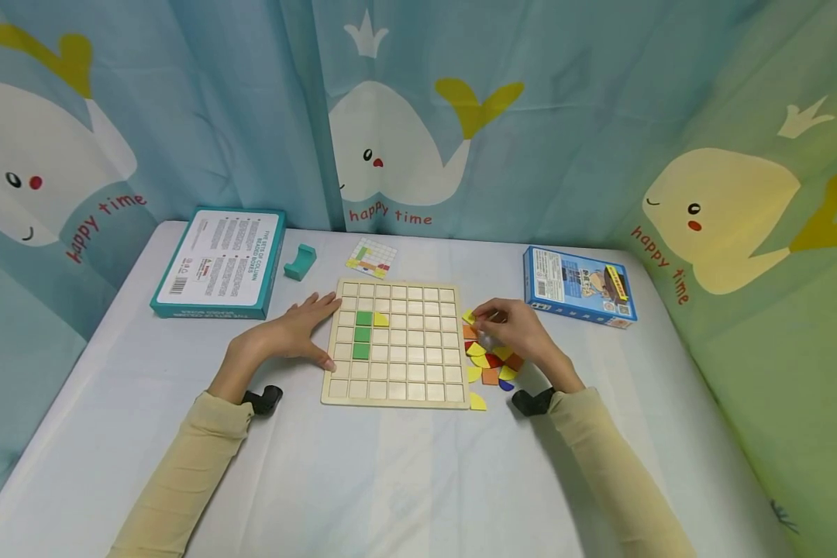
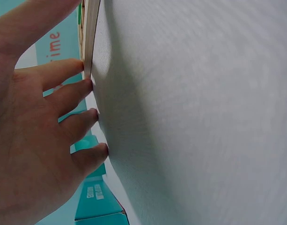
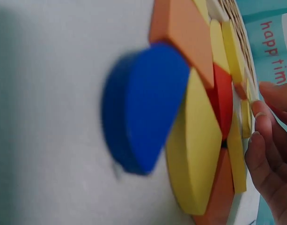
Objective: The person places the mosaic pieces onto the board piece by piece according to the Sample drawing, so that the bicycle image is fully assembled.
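Note:
A pale wooden grid board (image 1: 397,371) lies at the middle of the table. Three green squares (image 1: 361,335) stand in a column in its cells, with a yellow quarter-circle (image 1: 380,319) beside the top one. My left hand (image 1: 289,329) spreads along the board's left edge, its fingers (image 2: 70,96) straight and touching the side. Bent over loose pieces right of the board is my right hand (image 1: 512,325), fingertips right at a yellow piece (image 1: 468,317). Whether they pinch it I cannot tell. Orange, red and yellow pieces and a blue curved piece (image 3: 143,108) lie below that hand.
A small pattern card (image 1: 372,256) lies behind the board. At the back left are a teal-edged box (image 1: 219,260) and a teal bracket-shaped piece (image 1: 300,262). A blue box (image 1: 579,285) lies back right, before the curtain (image 1: 572,155).

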### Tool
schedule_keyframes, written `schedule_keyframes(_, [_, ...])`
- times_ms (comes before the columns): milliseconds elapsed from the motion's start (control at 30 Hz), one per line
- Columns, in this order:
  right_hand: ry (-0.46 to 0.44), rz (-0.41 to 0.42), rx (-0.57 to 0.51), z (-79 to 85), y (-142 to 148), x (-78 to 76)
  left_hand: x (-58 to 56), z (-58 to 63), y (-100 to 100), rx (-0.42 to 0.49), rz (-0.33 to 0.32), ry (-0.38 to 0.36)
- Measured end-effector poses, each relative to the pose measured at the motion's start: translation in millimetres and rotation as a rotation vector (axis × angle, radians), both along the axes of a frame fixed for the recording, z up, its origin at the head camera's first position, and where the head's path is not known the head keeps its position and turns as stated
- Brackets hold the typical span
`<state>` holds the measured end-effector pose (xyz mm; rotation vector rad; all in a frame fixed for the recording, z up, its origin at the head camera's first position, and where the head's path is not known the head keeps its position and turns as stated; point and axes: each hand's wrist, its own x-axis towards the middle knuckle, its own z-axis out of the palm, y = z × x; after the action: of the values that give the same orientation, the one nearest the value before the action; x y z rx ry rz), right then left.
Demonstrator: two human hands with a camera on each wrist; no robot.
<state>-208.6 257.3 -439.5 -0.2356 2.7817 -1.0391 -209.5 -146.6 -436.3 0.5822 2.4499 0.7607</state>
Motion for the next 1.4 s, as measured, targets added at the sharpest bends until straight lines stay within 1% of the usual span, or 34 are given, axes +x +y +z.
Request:
schedule_keyframes(100, [-0.008, -0.021, 0.011, -1.1, 0.5, -3.9, 0.3, 0.3, 0.0, -0.003, 0.000, -0.001])
schedule_keyframes(400, [-0.005, -0.022, 0.032, -1.8, -3.4, -14.4, 1.1, 1.9, 0.2, -0.005, 0.003, 0.003])
schedule_keyframes(633, [-0.040, -0.023, 0.061, -4.9, -6.1, -19.9, 1.8, 0.8, 1.4, -0.014, 0.002, 0.007])
schedule_keyframes(867, [-0.048, -0.029, 0.049, -3.5, -9.4, -20.4, -0.1, 2.9, 1.6, -0.039, 0.007, 0.001])
schedule_keyframes(1000, [-0.021, -0.003, 0.033, -3.9, -8.2, -20.6, -2.5, 4.0, 1.7, -0.045, 0.013, -0.005])
schedule_keyframes(1133, [-0.008, 0.011, 0.010, -4.2, -6.7, -20.5, -4.4, 4.0, 2.0, -0.051, 0.005, 0.001])
schedule_keyframes(1400, [-0.006, -0.008, 0.008, -2.7, -6.1, -19.2, -7.4, 4.5, 1.1, -0.049, -0.004, -0.005])
